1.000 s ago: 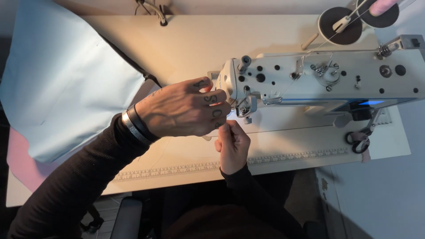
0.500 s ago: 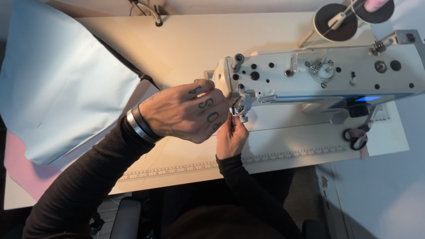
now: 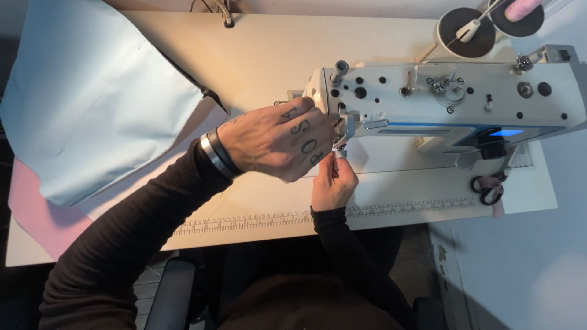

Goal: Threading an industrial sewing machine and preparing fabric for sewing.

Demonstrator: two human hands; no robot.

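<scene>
White sewing machine (image 3: 452, 101) along counter (image 3: 257, 55) right edge; left hand (image 3: 278, 143) curled at needle area, right hand (image 3: 333, 183) just beneath, fingers pinched together, on what cannot tell. Pale blue fabric (image 3: 98, 98) at left edge.

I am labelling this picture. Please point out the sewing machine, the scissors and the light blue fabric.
sewing machine (image 3: 428, 101): head view, flat top of its white body.
scissors (image 3: 487, 188): head view, the dark finger loops.
light blue fabric (image 3: 92, 98): head view, middle of the sheet.
</scene>
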